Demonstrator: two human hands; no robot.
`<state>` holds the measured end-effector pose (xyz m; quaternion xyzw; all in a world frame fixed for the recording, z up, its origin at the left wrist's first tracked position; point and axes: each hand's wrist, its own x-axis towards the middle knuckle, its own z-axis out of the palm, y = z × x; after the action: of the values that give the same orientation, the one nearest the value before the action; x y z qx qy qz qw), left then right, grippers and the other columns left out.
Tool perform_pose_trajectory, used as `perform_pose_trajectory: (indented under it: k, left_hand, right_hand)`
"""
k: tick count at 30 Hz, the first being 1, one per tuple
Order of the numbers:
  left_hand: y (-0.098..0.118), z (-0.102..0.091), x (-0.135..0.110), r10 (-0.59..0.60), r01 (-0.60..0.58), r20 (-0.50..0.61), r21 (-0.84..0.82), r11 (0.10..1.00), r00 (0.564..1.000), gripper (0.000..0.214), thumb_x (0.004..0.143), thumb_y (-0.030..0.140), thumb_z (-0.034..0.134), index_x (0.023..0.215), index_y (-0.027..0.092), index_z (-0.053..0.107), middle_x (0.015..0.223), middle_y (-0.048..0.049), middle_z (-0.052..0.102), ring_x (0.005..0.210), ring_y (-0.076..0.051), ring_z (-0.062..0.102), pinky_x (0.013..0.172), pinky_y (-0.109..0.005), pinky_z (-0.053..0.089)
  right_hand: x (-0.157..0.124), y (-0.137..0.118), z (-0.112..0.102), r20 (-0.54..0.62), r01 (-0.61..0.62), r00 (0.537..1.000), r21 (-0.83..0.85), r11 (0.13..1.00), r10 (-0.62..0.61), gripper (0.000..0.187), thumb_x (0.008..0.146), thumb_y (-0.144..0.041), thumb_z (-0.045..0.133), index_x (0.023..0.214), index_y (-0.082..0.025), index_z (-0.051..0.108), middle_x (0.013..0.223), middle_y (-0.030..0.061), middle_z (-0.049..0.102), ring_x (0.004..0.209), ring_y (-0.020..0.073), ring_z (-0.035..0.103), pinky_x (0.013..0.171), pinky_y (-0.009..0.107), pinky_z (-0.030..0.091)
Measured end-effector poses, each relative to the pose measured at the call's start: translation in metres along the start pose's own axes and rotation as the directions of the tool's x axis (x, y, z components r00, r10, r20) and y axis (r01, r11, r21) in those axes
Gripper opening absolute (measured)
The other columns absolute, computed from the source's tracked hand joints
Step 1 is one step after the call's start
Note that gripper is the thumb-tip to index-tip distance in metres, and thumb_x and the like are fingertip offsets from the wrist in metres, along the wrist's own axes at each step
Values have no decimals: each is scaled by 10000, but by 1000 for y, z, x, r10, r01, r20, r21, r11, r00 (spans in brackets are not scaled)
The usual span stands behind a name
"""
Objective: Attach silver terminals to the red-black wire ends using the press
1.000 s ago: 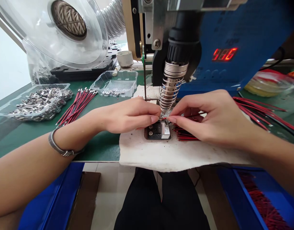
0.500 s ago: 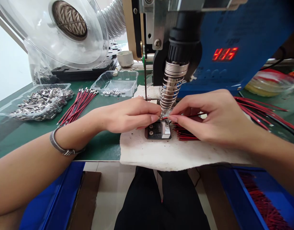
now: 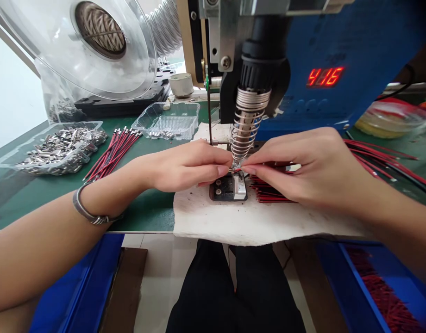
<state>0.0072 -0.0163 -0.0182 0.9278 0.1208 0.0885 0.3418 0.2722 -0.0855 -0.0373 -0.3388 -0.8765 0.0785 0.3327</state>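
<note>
My left hand [image 3: 185, 167] reaches in from the left, thumb and forefinger closed on a small metal part [image 3: 231, 169], mostly hidden by the fingers. From the other side my right hand [image 3: 306, 162] pinches a thin red wire [image 3: 247, 170] close to that part. Both sets of fingertips meet right under the tip of a soldering iron [image 3: 247, 121] with a coiled spring round it. Below the fingers sits a metal fixture [image 3: 239, 187] on a dark base plate. A bundle of red and black wires [image 3: 268, 192] lies beneath my right hand.
A clear tray [image 3: 53, 157] of small metal cylinders stands at the left, beside a pile of wires with metal ends [image 3: 115, 150]. Behind is another clear tray [image 3: 174, 121]. A blue machine [image 3: 303, 106] with a red display rises at the back. More red wires [image 3: 376, 155] lie right.
Both hands hold nearly the same pose under the iron, with only a very slight shift in the view. The last digit on the display now reads differently.
</note>
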Motion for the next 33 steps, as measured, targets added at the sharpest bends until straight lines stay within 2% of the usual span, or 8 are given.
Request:
perform_pose_trajectory:
  k: [7,15,19,28,33]
  left_hand:
    - [-1,0,1,14,-14,-5,12,1000,1000,276,1064,174,548,796,238,520,630,36,536,574,-147,479,576,-279,416]
    - [1,1,1,-7,6,-12,-14,1000,1000,298,1061,181,563,774,242,511,609,35,541,558,-147,481,562,-277,413]
    - [-1,0,0,8,-8,-5,-12,1000,1000,302,1085,188,554,788,236,527,627,29,555,571,-146,494,569,-274,422]
    - [2,0,1,-41,41,-5,-4,999,999,284,1042,202,591,771,238,515,623,26,544,580,-152,490,570,-278,428]
    - [-1,0,0,-42,42,-2,-10,999,999,274,1046,200,594,787,239,514,643,23,547,589,-151,486,577,-282,427]
  right_hand:
    - [0,1,1,7,24,1000,-13,1000,-24,180,1087,-269,721,976,-277,862,936,9,896,759,205,795,735,361,568]
    - [0,-7,4,65,-208,978,144,968,200,169,1056,-228,742,927,-260,845,677,-29,792,506,160,654,591,336,523]
    - [1,-9,4,59,-200,980,163,966,192,169,1047,-220,749,910,-254,841,670,-31,786,510,150,650,566,319,507]
    - [-1,-7,5,50,-201,979,148,968,195,169,1048,-217,750,930,-260,863,688,-21,779,519,155,649,546,326,500]
    - [-1,-8,6,40,-189,982,145,971,185,177,1041,-166,745,914,-245,840,684,-28,767,528,148,651,585,327,518]
